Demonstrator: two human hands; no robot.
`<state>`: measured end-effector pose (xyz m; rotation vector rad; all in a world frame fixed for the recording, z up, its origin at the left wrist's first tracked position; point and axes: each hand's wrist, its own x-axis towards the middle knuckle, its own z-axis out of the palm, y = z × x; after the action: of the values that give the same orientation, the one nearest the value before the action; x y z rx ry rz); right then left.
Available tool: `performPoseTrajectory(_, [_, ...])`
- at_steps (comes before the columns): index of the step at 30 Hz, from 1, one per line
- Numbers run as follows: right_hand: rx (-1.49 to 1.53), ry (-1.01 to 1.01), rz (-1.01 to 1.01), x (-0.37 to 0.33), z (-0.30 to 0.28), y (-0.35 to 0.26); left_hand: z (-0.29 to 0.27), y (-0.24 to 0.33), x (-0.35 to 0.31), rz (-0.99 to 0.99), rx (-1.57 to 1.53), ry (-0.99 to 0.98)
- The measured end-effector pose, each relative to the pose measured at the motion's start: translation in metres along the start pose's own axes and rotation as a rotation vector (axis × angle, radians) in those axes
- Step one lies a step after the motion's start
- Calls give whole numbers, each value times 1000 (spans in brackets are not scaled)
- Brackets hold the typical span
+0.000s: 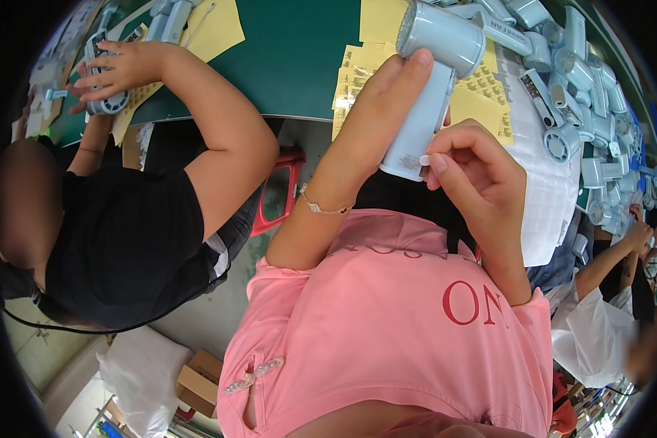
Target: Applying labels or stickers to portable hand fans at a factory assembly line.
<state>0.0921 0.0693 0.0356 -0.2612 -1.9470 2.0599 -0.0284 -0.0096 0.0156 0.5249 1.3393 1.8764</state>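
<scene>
My left hand is wrapped round the handle of a light blue handheld fan, its thumb lying along the handle just below the round head. The fan is tilted, with its head away from me and the handle's end toward my body. At that end, my right hand pinches a small white round piece between thumb and forefinger. The piece is right by the handle's corner; whether it touches the fan I cannot tell. Small print shows on the handle beside it.
Yellow label sheets lie on the green table beyond my hands. A large heap of similar fans covers the right, beside white sheeting. At left a co-worker in black handles another fan; a red stool stands between us.
</scene>
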Motion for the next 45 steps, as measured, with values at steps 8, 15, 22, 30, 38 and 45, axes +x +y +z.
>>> performPoseTrajectory(8, [-12, 18, 15, -1, 2, 0, -1, -2, -1, 1, -3, 4])
performPoseTrajectory(15, [-27, 41, 11, -2, 2, 3, -2, -4, 0, -21, -34, -1])
performPoseTrajectory(22, [-219, 78, -70, -3, 2, 5, 0, -3, -4, -15, -3, 0])
performPoseTrajectory(30, [-163, 264, -25, -6, 0, 9, -4, -4, -7, -6, -59, 0])
performPoseTrajectory(38, [-535, -62, -652, -8, -4, 10, -7, -3, -2, -27, -54, 31])
performPoseTrajectory(45, [-46, 250, -192, 0, -24, 20, -58, -5, 44, 196, 266, 271])
